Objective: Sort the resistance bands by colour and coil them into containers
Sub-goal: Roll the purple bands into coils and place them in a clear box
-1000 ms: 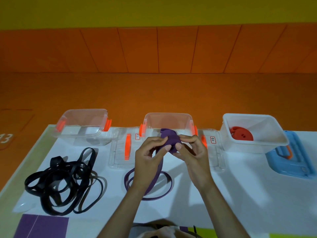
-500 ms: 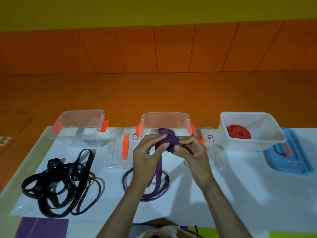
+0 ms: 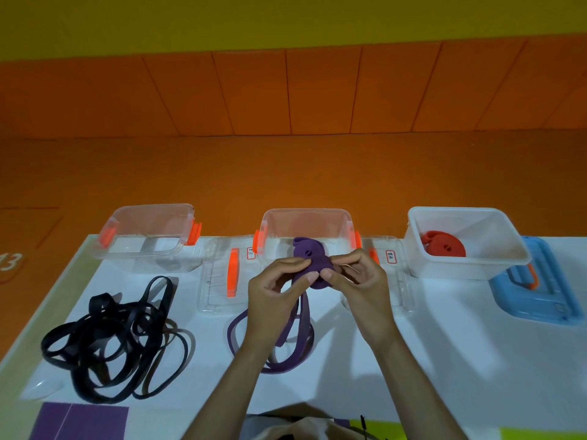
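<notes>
near right: bare table (image 3: 476, 360) gives passage | near left: black bands (image 3: 117, 341) block | far: left container (image 3: 143, 230), middle container (image 3: 305, 212), white container (image 3: 451, 269) in a row, clear lids (image 3: 219, 281) filling gaps | centre: left hand (image 3: 270, 303), right hand (image 3: 362, 287) with purple band (image 3: 309, 255) front middle container | far right: blue lid (image 3: 546, 300)

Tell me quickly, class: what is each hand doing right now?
Left hand: closed, pinching the coiled part of the purple band.
Right hand: closed, pinching the same coil.

Floor no. (image 3: 11, 262) reads "13" (part cut); lid labels (image 3: 251, 253) illeg.
</notes>
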`<state>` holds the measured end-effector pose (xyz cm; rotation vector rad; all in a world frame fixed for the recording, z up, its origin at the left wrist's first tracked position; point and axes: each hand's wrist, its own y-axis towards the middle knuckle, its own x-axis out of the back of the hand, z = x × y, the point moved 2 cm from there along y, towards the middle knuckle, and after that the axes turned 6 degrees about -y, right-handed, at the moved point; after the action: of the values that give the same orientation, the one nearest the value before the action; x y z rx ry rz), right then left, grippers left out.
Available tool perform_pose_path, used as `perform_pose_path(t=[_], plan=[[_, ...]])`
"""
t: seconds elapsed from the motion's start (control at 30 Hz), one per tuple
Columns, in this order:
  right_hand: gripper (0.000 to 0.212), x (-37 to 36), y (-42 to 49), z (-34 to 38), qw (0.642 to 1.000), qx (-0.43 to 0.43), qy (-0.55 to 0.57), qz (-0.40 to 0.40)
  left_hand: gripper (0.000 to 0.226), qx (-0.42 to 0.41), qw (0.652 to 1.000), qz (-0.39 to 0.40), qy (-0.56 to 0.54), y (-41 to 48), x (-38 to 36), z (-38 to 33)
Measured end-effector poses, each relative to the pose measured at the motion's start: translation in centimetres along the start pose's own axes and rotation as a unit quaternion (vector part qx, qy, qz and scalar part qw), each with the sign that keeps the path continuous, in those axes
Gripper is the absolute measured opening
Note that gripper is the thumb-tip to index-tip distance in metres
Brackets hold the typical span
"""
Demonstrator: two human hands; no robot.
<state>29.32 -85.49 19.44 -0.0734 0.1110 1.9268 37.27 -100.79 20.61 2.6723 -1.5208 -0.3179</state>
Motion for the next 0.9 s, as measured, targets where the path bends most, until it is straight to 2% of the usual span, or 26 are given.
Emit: perform_pose_path(t=[0.2,0.37,0.5,0.6,0.7,0.8,0.9], plan=[[0.023,-0.4,-0.2,0.0,0.999,-0.001,0.034,0.013,0.033,-0.022,0.998,0.042,0.037,0.6,0.4,-0.3],[0.032,-0.4,0.0,0.1,0.999,0.008,0.034,-0.002,0.027,-0.020,1.000,-0.005,-0.005,0.4,0.2,-0.2],[0.027,-0.8,0.0,-0.1,0.998,0.015,0.062,0.015,0.027,-0.025,0.999,0.015,0.022,0.7,0.7,-0.3],[0.020,-0.7,0.2,-0.1,0.999,0.020,0.025,0.015,0.030,-0.032,0.998,0.023,0.038,1.0,1.0,-0.4],[0.021,-0.6,0.6,-0.2,1.000,0.015,-0.003,-0.003,0.031,-0.027,1.000,0.002,0.007,0.7,0.9,-0.1],[0.027,-0.9,0.5,-0.1,0.999,0.021,0.031,-0.002,0.031,-0.021,1.000,-0.001,0.011,0.6,0.9,0.3],[0.023,-1.2,0.4,-0.5,0.998,0.020,0.052,0.018,0.034,-0.018,1.000,0.013,0.020,1.1,1.3,0.2]])
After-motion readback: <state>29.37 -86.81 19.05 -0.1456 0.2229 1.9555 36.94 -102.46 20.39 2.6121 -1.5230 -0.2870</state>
